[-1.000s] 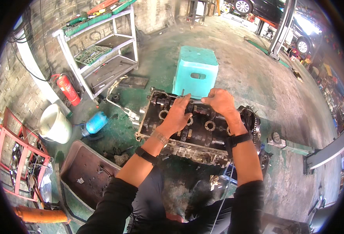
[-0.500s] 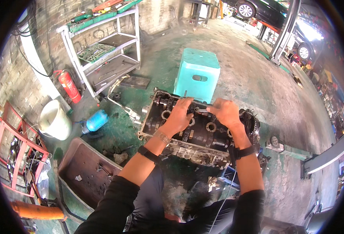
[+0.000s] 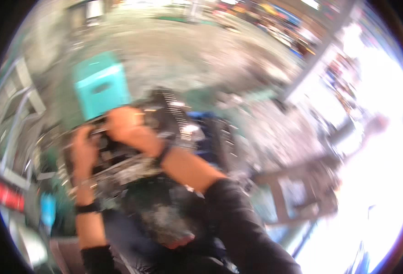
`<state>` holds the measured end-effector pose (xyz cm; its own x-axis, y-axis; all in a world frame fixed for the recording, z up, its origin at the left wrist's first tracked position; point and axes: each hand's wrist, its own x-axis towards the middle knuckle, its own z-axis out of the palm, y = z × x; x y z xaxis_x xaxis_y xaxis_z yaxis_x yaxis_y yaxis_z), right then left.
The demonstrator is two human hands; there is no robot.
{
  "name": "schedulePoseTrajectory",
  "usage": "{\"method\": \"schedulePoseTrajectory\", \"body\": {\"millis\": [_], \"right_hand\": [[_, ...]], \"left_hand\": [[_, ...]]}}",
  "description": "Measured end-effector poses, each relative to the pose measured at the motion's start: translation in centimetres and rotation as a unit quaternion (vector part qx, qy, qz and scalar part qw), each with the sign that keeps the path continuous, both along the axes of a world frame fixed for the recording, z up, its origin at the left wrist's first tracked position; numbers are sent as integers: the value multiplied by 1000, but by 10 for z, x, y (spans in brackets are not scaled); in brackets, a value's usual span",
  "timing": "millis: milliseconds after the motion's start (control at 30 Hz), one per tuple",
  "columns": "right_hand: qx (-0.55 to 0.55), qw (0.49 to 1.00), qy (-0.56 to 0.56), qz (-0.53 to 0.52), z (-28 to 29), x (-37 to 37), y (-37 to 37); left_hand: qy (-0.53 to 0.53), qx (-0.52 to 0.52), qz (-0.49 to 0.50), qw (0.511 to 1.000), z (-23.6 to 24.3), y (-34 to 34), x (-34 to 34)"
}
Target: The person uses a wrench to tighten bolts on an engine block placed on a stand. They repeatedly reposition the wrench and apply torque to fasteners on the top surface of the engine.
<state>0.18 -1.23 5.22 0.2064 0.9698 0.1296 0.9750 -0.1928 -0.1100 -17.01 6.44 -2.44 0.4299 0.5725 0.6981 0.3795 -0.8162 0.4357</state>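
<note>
The view is badly smeared by motion. An engine's cylinder head (image 3: pixel 158 106) lies before me, its cover off, with a chain (image 3: pixel 177 112) at its right end. My left hand (image 3: pixel 84 148) reaches over its left part, the fingers too blurred to read. My right hand (image 3: pixel 129 129) is bent into a closed shape above the middle, near the far edge. Half a second ago it gripped a silver wrench; blur and the hand hide that tool now.
A turquoise plastic stool (image 3: pixel 101 89) stands just beyond the engine part. At far left are a pale shelf frame (image 3: pixel 30 86), a red object (image 3: pixel 9 196) and a blue container (image 3: pixel 48 210). A lift post (image 3: pixel 320 52) rises at upper right. Glare washes out the right side.
My view has swung to the right, so the engine part, stool and both hands appear farther left. Both hands remain over the engine part.
</note>
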Motion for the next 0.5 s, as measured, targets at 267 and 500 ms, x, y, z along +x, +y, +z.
{"method": "schedulePoseTrajectory", "body": {"millis": [267,500], "right_hand": [[79,993,86,0,-23,2,7],[87,989,121,-6,-40,2,17]], "left_hand": [[2,-145,-14,989,-33,45,-2],[18,-139,-12,990,-37,54,-6]]}}
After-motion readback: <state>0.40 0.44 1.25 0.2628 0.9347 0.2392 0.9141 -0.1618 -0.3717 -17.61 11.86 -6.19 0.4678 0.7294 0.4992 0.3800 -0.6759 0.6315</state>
